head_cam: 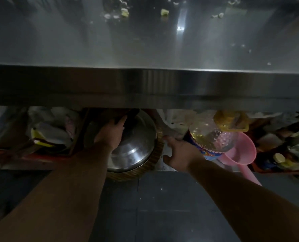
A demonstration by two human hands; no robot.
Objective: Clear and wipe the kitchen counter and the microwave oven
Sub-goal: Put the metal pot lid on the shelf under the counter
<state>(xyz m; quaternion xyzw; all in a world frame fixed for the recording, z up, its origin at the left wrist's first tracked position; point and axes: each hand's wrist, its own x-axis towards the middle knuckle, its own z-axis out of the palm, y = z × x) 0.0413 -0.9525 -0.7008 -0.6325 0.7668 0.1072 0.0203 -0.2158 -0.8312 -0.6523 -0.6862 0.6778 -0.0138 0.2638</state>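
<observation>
The steel kitchen counter [145, 49] fills the upper half of the head view, with several pale food scraps [164, 12] scattered along its far side. On the shelf below it sits a round steel lid [138, 145] on a woven wooden tray [156, 159]. My left hand [111, 135] lies on the lid, its fingers closed around a dark handle [129, 117] at the lid's far edge. To the right of the tray my right hand [177, 154] hovers with fingers spread and nothing in it. No microwave oven is in view.
On the lower shelf [162, 169], a large clear oil bottle [213, 137] with a yellow cap lies right of my right hand, and a pink plastic scoop [239, 154] beside it. Bags and boxes [52, 133] crowd the left, small jars [278, 158] the right. Dark floor tiles [162, 206] lie below.
</observation>
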